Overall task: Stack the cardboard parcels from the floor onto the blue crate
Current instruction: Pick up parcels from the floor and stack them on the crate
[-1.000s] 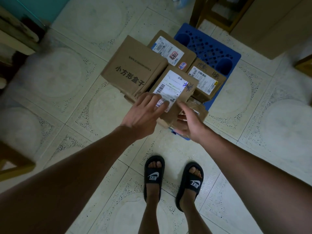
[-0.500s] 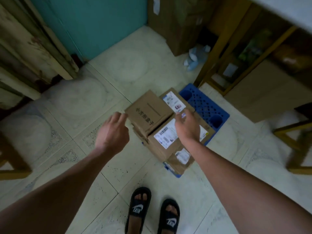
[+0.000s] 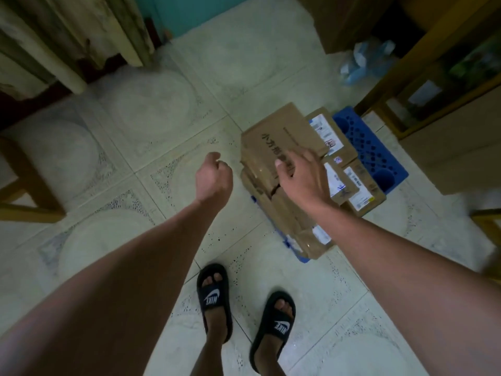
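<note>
We see the brown cardboard parcels (image 3: 282,137) piled on the blue perforated plastic crate (image 3: 371,147), the crate's long axis running from near the black slide sandals (image 3: 214,297) up and right toward the wooden cabinet (image 3: 433,77). The top parcel with printed black characters lies along that same diagonal. Our right hand (image 3: 301,175) hovers over this parcel with fingers spread and relaxed; whether it touches we cannot tell. Our left hand (image 3: 214,177) hangs over the pale tiled floor (image 3: 162,118), fingers loosely curled, holding nothing. Half a second ago the right hand lay farther right on the labelled parcels, and the left hand's fingers were straighter.
</note>
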A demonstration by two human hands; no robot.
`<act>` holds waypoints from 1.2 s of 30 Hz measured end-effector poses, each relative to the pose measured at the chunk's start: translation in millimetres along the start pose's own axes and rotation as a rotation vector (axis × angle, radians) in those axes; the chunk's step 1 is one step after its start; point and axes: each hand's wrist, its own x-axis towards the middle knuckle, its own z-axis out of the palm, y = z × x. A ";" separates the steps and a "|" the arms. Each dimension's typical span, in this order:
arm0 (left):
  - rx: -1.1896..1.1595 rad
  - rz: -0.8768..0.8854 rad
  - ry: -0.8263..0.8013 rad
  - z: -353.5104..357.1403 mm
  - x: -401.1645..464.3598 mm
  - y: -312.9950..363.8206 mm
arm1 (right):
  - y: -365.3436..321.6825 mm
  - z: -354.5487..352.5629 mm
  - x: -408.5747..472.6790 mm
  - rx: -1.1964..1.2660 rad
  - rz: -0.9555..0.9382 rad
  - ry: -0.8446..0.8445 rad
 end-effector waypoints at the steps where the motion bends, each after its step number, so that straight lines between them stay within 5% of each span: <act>1: -0.068 -0.043 0.001 0.1 6.8 -10.9 | 0.9 5.8 2.0 -0.030 -0.010 -0.001; 17: -0.662 -0.548 0.108 134.2 63.6 -126.3 | -27.1 45.2 132.3 -0.077 -0.578 0.117; 23: -1.043 -0.797 0.180 203.7 79.0 -137.0 | -14.5 54.3 162.5 -0.190 -0.626 -0.039; 28: -1.282 -0.750 0.000 236.8 84.2 -116.9 | -7.9 55.0 168.7 -0.274 -0.648 -0.003; 36: -1.339 -0.749 -0.025 254.7 95.2 -121.7 | -6.8 63.2 167.7 -0.309 -0.699 0.015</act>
